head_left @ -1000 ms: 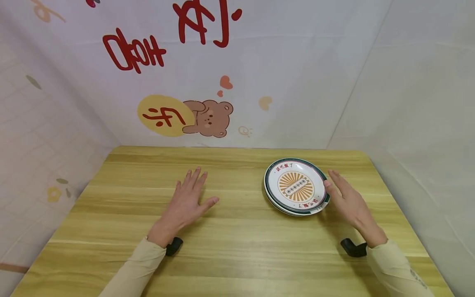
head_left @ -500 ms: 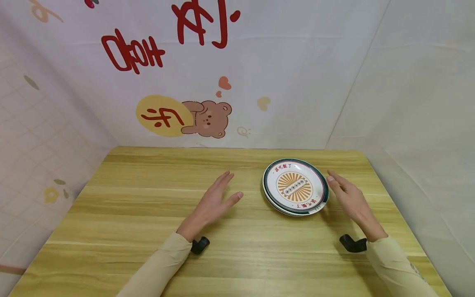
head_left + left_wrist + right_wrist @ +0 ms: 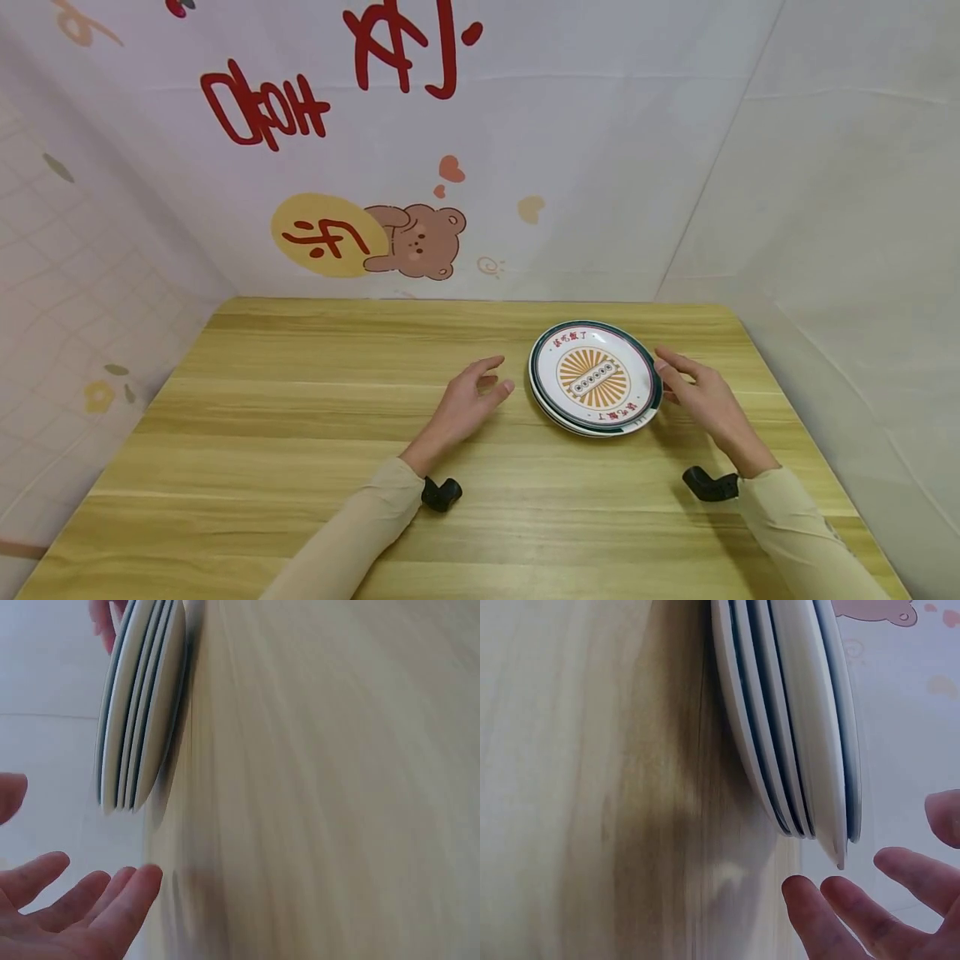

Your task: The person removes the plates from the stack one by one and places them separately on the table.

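Observation:
A stack of several white plates with green rims stands at the right of the wooden table; the top one bears an orange sunburst and red characters. In the left wrist view the stack shows edge-on, apart from my left hand, whose fingers are loosely bent. My left hand is left of the plates, holding nothing. At their right rim is my right hand, fingers extended. The right wrist view has these fingertips just short of the plate edges, with a small gap, near my right hand.
The wooden table reaches back to a white cloth wall printed with red characters and a bear. Another cloth wall rises along the right side. A black wrist mount sits below my left sleeve.
My left hand has moved right across the table towards the plates, its fingers now more bent. My right hand has stayed beside the stack with only slight movement. The plates have not moved on the table.

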`<state>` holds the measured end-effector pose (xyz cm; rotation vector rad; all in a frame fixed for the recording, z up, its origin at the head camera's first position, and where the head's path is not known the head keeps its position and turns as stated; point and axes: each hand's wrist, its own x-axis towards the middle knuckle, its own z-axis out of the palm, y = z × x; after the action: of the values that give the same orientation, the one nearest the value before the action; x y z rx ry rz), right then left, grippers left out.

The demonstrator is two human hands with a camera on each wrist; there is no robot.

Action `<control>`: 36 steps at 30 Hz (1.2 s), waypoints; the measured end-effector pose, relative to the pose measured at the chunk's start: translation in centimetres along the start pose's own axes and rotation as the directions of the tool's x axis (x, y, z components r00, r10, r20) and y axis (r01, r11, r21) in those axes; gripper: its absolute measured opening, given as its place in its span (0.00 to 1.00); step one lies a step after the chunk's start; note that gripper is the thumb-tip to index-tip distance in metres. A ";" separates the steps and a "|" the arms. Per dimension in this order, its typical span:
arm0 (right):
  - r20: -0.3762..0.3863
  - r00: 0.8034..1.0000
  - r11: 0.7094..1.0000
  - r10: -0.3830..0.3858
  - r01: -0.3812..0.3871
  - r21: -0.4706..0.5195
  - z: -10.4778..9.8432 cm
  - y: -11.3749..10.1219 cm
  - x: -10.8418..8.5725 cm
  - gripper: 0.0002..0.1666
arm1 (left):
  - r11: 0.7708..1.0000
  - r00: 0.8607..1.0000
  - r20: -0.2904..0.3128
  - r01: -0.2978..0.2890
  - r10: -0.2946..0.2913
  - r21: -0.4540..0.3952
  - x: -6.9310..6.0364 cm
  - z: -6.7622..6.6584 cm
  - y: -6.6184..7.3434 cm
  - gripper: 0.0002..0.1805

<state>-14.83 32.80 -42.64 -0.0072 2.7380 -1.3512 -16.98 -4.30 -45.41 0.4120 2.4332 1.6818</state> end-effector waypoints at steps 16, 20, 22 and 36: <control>0.038 0.998 0.987 0.047 -0.053 0.155 0.5 0.7 0.5 0.35 | 0.939 0.987 0.013 0.159 -0.163 -0.304 1.9 4.4 0.7 0.32; 0.035 0.998 0.985 0.047 -0.052 0.167 0.8 0.6 0.5 0.33 | 0.927 0.988 -0.010 0.142 -0.155 -0.346 2.1 5.1 0.8 0.31; 0.031 0.998 0.984 0.053 -0.057 0.170 0.9 0.6 0.5 0.33 | 0.923 0.987 -0.022 0.138 -0.156 -0.359 2.1 5.3 0.8 0.30; 0.047 0.998 0.972 0.052 -0.061 0.227 1.4 0.8 0.6 0.33 | 0.860 0.976 -0.013 0.183 -0.216 -0.477 2.2 5.8 0.5 0.29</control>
<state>-15.24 32.16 -44.12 0.0575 2.5135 -1.6219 -17.34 1.66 -46.94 0.0319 1.9155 2.1259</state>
